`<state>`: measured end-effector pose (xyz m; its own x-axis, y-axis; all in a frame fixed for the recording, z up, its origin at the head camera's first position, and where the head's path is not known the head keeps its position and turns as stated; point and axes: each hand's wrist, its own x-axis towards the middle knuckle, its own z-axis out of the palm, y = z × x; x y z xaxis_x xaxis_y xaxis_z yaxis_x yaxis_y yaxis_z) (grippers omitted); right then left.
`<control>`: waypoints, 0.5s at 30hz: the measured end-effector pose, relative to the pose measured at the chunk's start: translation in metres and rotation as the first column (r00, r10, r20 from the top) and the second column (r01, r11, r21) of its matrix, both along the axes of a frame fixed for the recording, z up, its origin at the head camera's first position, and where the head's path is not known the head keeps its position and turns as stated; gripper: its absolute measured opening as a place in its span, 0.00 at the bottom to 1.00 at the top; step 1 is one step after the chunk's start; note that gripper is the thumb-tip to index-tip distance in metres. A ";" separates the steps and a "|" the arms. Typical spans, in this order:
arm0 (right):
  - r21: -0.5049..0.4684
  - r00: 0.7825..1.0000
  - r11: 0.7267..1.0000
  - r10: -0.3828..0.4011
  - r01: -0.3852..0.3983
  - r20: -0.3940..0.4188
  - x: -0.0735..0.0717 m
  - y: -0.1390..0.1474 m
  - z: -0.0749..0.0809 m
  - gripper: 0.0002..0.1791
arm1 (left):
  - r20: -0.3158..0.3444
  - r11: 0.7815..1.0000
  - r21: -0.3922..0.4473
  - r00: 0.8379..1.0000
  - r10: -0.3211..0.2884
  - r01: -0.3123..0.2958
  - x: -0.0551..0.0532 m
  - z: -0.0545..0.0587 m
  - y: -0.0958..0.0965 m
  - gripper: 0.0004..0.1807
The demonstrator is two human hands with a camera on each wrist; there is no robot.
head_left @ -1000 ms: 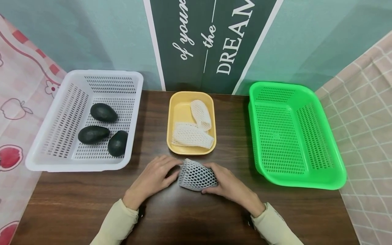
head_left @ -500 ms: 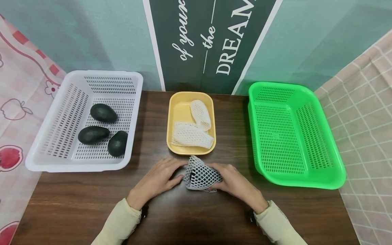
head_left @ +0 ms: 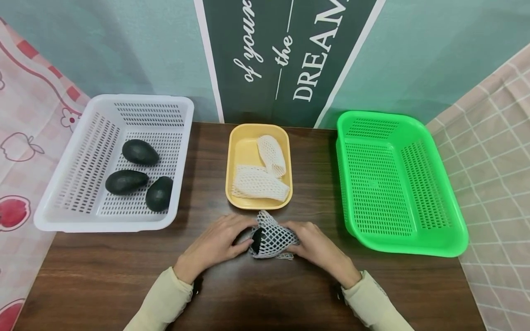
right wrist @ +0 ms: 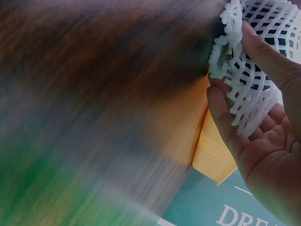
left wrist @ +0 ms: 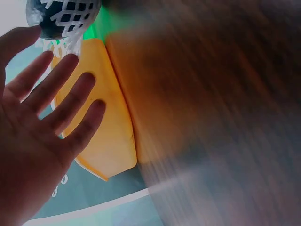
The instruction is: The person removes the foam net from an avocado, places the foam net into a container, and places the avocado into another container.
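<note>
A white foam net covers much of a dark green avocado above the table's middle; the fruit's bare left end shows at the net's mouth. My right hand grips the net from the right, thumb on one side and fingers on the other, as the right wrist view also shows. From the left, my left hand touches the avocado's bare end with its thumb. In the left wrist view its fingers are spread and nearly straight, the upper fingertips at the net's edge.
Behind the hands stands a yellow tray with white foam nets in it. A white basket at left holds three avocados. At right is a green basket. A printed backdrop rises behind the table.
The net has shifted slightly right, and its left end has opened out, baring the avocado's dark end. My left hand has moved right with its thumb onto the fruit; the right hand keeps its grip.
</note>
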<state>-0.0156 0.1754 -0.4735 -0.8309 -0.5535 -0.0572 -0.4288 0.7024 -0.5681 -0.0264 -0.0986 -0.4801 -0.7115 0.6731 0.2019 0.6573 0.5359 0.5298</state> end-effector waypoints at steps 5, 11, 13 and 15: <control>0.020 1.000 1.000 -0.007 0.008 -0.022 0.001 -0.001 -0.001 0.24 | 0.092 0.998 -0.049 0.995 -0.044 0.049 0.002 0.002 0.003 0.29; -0.001 0.998 1.000 -0.012 0.012 -0.063 0.002 -0.003 -0.003 0.17 | 0.162 0.995 -0.087 0.986 -0.026 0.040 0.005 0.002 0.006 0.36; -0.019 0.998 1.000 -0.007 0.005 -0.067 0.002 -0.003 -0.004 0.11 | 0.174 0.994 -0.103 0.985 -0.017 0.035 0.006 0.002 0.007 0.38; -0.032 0.998 0.999 0.001 -0.003 -0.067 0.002 -0.004 -0.006 0.07 | 0.183 0.993 -0.113 0.983 -0.012 0.033 0.006 0.002 0.008 0.40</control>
